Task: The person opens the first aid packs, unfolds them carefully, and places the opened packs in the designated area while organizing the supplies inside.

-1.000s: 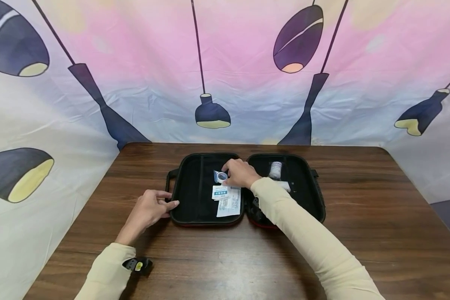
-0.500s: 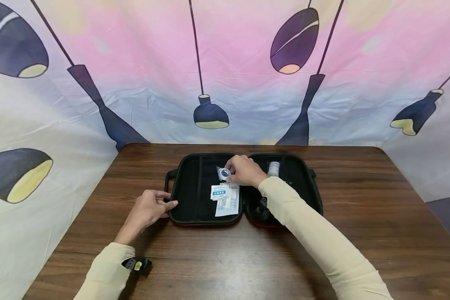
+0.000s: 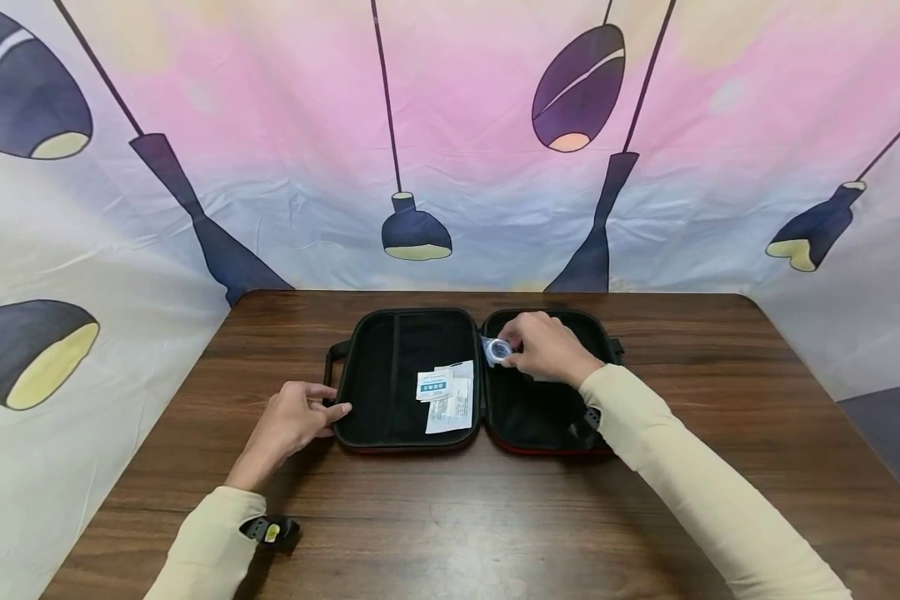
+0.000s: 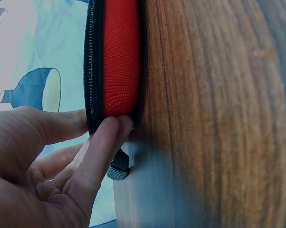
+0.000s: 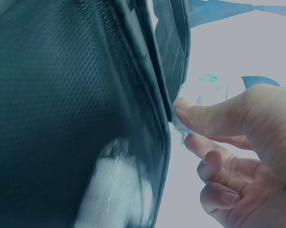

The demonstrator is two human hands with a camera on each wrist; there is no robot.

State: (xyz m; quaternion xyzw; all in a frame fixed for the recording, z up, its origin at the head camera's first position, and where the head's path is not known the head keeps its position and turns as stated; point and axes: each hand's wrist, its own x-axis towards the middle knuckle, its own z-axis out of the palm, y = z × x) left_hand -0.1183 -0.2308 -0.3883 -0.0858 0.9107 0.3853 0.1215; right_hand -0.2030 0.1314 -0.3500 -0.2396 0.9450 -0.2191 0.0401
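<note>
A black case with red outer sides lies unfolded on the table. At its left edge, beside the carry handle, my left hand pinches the rim between thumb and fingers; the left wrist view shows the red side and zipper there. My right hand holds a roll of tape in a clear wrapper by thumb and fingertips, over the hinge side of the right half. A small white packet with blue print overlaps a larger white packet in the left half.
A white roll in clear wrapping lies in the right half, mostly hidden by my hand in the head view. Brown wooden table surrounds the case, and a printed cloth hangs behind it.
My right hand has carried the tape roll from the left half of the case rightward across the hinge. The left hand keeps its place on the rim.
</note>
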